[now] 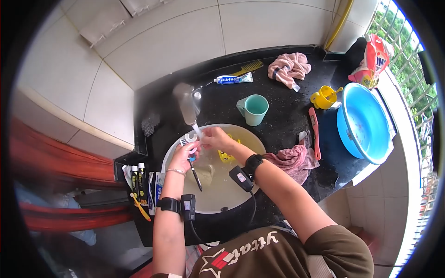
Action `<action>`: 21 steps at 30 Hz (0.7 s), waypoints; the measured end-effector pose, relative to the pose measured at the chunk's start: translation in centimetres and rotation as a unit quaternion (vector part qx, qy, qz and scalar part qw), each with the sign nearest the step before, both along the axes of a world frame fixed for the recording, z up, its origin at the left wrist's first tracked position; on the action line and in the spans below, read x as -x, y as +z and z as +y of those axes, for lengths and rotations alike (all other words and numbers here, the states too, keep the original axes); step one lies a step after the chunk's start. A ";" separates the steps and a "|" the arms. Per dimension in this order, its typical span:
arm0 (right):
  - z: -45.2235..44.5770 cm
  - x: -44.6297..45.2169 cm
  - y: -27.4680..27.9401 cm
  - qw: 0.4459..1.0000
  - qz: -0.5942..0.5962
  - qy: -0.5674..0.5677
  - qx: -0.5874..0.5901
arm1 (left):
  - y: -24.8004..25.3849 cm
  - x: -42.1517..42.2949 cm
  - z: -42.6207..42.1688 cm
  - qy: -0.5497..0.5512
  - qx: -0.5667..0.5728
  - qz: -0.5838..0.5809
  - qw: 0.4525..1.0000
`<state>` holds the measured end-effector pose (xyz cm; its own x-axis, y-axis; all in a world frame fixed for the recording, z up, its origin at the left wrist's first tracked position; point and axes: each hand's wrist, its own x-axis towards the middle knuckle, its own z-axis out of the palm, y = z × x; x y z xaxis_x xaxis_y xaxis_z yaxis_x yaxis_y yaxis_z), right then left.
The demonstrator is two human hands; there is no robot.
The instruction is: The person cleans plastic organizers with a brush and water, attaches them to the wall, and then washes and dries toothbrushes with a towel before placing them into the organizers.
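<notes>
Over the white sink (169, 160), my left hand (182, 159) is closed around a toothbrush (196, 177), its dark handle pointing down toward the basin. A small white curved piece (191, 137) shows at the fingertips of that hand; its kind is unclear. My right hand (216, 138) has its fingers pinched together beside the running water, close to the left fingertips. What it grips, if anything, is hidden. Water falls from the tap (187, 105) onto this spot. In the cloudy water below lie a yellow item (227, 155) and a pale block-like thing (202, 175).
A green mug (255, 110) stands behind the sink, near a toothpaste tube (234, 78), yellow comb (251, 67) and pink cloth (289, 68). Rightward are a wet pink towel (293, 162), pink brush (315, 134), yellow cup (324, 98) and blue basin (364, 123). Tubes (142, 180) lie left.
</notes>
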<state>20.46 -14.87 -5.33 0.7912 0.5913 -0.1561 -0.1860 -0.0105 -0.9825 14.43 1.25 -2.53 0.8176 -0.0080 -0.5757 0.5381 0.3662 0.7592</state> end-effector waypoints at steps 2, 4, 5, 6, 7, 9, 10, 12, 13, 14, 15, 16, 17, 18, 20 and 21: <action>0.1 0.0 0.2 0.999 0.006 -0.006 -0.031 | 0.1 0.1 0.0 0.003 -0.012 -0.015 1.000; 0.1 0.1 0.4 0.999 -0.023 -0.022 0.010 | 0.1 0.2 -0.1 -0.002 -0.033 -0.025 0.999; 0.4 0.0 0.5 0.999 -0.024 -0.022 0.010 | 0.0 0.4 -0.5 0.012 -0.038 -0.018 0.999; 0.9 0.2 0.9 0.993 -0.043 -0.085 0.070 | 0.3 0.5 -1.2 0.013 -0.038 -0.017 0.999; 1.3 0.5 1.1 0.979 -0.061 -0.148 0.129 | 0.4 0.7 -1.9 0.016 -0.037 -0.044 0.998; 1.7 0.3 0.3 0.983 0.020 -0.156 0.099 | 0.2 0.8 -2.6 0.020 -0.048 -0.094 0.994; 1.9 0.0 -0.2 0.979 0.098 -0.164 0.069 | 0.1 0.8 -2.4 0.024 -0.049 -0.095 0.994; 1.8 0.8 -0.5 0.966 0.181 -0.164 -0.084 | -0.1 0.8 -2.0 0.067 -0.049 -0.116 0.990; 1.4 1.4 0.4 0.968 0.166 -0.134 -0.135 | -0.3 0.9 -1.3 0.062 -0.045 -0.103 0.992; 1.2 1.7 1.0 0.965 0.151 -0.105 -0.186 | -0.6 0.9 -0.9 0.065 -0.045 -0.104 0.991; 1.3 1.7 1.2 0.972 0.099 -0.089 -0.194 | -0.6 0.9 -0.7 0.074 -0.012 -0.090 0.993; 1.2 1.8 1.4 0.972 0.100 -0.090 -0.194 | -0.7 1.0 -0.6 0.082 0.020 -0.076 0.994; 0.9 1.7 1.6 0.989 0.034 -0.093 -0.107 | -0.8 1.0 -0.7 0.081 0.019 -0.074 0.994; 0.7 1.5 2.0 0.995 -0.033 -0.095 -0.019 | -0.3 1.2 -1.1 0.063 0.045 -0.064 0.995; 1.5 0.8 2.0 0.984 -0.081 -0.137 0.085 | 0.3 1.3 -1.7 0.045 0.070 -0.052 0.995; 1.8 0.6 1.7 0.958 -0.129 -0.175 0.189 | 0.5 1.4 -2.0 0.024 0.020 -0.078 0.996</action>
<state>19.90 -13.03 -3.58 0.9716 0.2228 -0.0799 0.0048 -0.3561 -0.9344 13.07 -0.75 -2.08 0.8973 0.0119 -0.4413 0.3958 0.4209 0.8162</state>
